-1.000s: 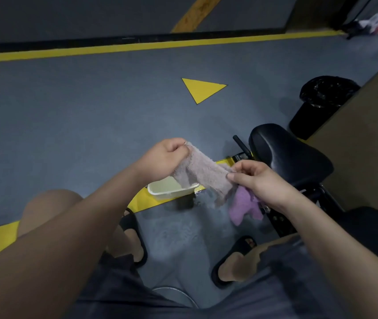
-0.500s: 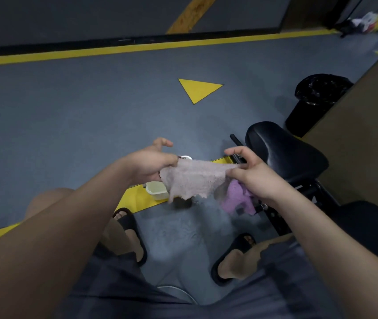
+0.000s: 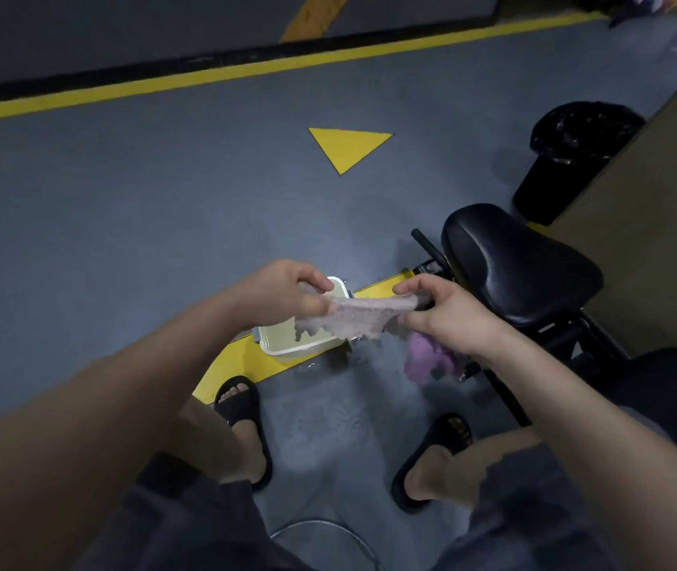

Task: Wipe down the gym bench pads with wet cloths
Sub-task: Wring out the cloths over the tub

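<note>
Grey cloth [image 3: 353, 319] stretches from left grip [image 3: 287, 290] to right grip [image 3: 448, 319].

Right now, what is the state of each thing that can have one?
grey cloth: spread out, stretched between both hands.
left hand: pinches the cloth's left end.
right hand: pinches its right end.
purple cloth: bunched below the right hand.
white tub: open.
bench pad: untouched.

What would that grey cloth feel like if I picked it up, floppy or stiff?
Probably floppy: the grey cloth sags between the left hand and right hand pinching its ends, its ragged edge dangling. Likely light, since a mere pinch holds it up. Possibly damp and clingy, as it hangs over the white tub, though I can't see wetness.
</note>
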Motion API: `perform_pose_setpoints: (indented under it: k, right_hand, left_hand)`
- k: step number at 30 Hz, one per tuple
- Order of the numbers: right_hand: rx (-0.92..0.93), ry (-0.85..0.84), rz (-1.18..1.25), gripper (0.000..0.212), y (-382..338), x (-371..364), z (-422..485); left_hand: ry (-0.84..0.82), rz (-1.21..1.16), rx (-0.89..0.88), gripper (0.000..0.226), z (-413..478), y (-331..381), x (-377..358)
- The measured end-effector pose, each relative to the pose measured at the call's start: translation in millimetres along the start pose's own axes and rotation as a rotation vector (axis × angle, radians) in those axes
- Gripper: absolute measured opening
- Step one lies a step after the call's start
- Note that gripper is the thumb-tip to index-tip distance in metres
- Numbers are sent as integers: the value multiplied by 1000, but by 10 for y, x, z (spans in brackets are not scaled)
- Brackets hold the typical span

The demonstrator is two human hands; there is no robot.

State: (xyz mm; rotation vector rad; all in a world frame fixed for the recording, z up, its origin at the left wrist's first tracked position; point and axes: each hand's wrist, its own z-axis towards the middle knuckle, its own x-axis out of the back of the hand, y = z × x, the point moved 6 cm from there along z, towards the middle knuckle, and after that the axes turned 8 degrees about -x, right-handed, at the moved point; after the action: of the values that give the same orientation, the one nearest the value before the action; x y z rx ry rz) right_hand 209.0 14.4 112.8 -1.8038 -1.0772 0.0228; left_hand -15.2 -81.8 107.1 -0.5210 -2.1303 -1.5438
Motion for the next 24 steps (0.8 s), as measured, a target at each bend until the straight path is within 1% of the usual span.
perform_pose_setpoints:
  k: [2, 4, 5, 7, 8, 9, 10, 11, 13, 14, 16, 18, 19, 20, 22, 24]
  right_hand:
    - [-45, 27, -51, 28, 99, -29, 238]
    - [-96, 58, -77, 10, 216, -85, 462]
    - [-107, 74, -82, 7, 275, -125, 579]
    - [-119, 112, -105, 20, 387, -229, 806]
    - [-126, 125, -95, 23, 459, -294, 929]
    - [-139, 124, -58, 25, 529, -365, 1038]
    - [-173, 112, 28, 26, 637, -445, 1157]
    - [-225, 96, 152, 25, 770, -531, 1272]
    - [-341, 69, 422, 20, 1066, -716, 1510]
    - [-380, 69, 523, 17, 1219, -813, 1628]
    - [-452, 86, 613, 21, 1502, -991, 1826]
    - [-518, 81, 605, 23, 1797, -1204, 2011]
    - [-564, 48, 594, 23, 1921, -1336, 2077]
    - [-609, 24, 594, 27, 2071, -1470, 2147]
    - [-666, 61, 579, 33, 2351, -1643, 2278]
    - [-694, 95, 557, 29, 2606, -1776, 2403]
  left_hand:
    - [-80, 191, -3, 22, 164, -30, -27]
    - [-108, 253, 5, 20, 383, -109, -32]
    - [-101, 275, 17, 18, 506, -163, -21]
    - [-99, 370, -1, 7, 792, -314, -8]
    - [-99, 431, -19, 12, 952, -414, -13]
    - [-108, 477, -14, 25, 1097, -520, -34]
    - [-119, 477, 13, 37, 1226, -626, -57]
    - [-119, 385, 56, 42, 1347, -753, -86]
    - [-88, 95, 129, 36, 1556, -1004, -179]
    - [-74, -14, 150, 33, 1672, -1128, -242]
    - [-66, -146, 166, 28, 1900, -1342, -403]
    - [-83, -176, 202, 22, 2114, -1562, -598]
    - [-105, -168, 222, 19, 2218, -1676, -699]
    - [-141, -142, 235, 18, 2333, -1792, -810]
    - [-258, 4, 246, 12, 2554, -2019, -1032]
    - [-372, 155, 224, 13, 2744, -2205, -1250]
